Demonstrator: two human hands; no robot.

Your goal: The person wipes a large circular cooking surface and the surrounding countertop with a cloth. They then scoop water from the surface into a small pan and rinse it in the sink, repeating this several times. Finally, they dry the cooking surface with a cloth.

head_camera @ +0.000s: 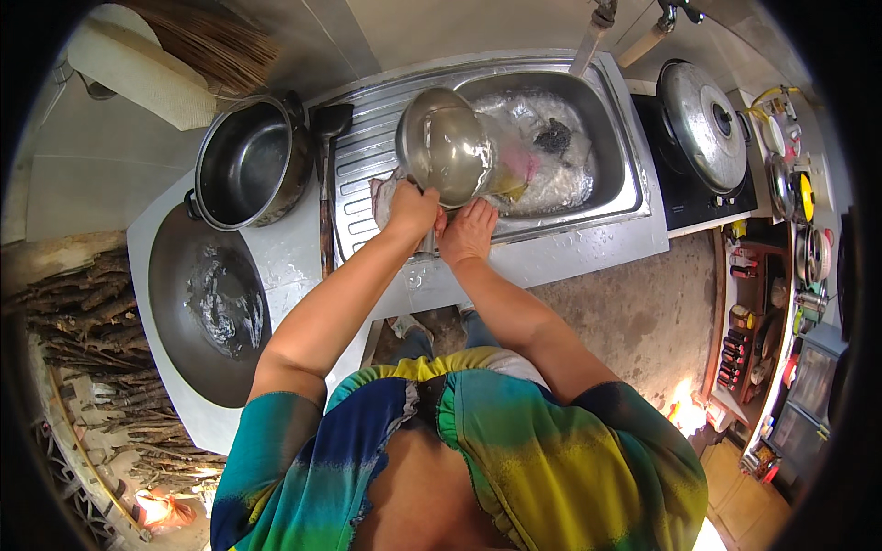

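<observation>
A round steel vessel (448, 144) is tilted over the left side of the sink basin (610, 131), its wet surface shining. My left hand (411, 210) grips its near edge, fingers curled. My right hand (470, 229) holds it beside the left one, fingers laid along the near edge. What is under my palms is partly hidden. A crumpled cloth (382, 200) lies by my left hand on the ribbed drainboard (372, 151). Sudsy water (551, 179) fills part of the basin, with a dark scouring pad (553, 136) and a pinkish, yellowish item (517, 169) in it.
Left of the sink are a deep pot (248, 165), a dark wok (207, 303) and a long-handled spatula (327, 179). A lidded pot (706, 127) sits on the black cooktop (679, 200) at right. Taps (596, 34) overhang the basin. Firewood (103, 330) is stacked far left.
</observation>
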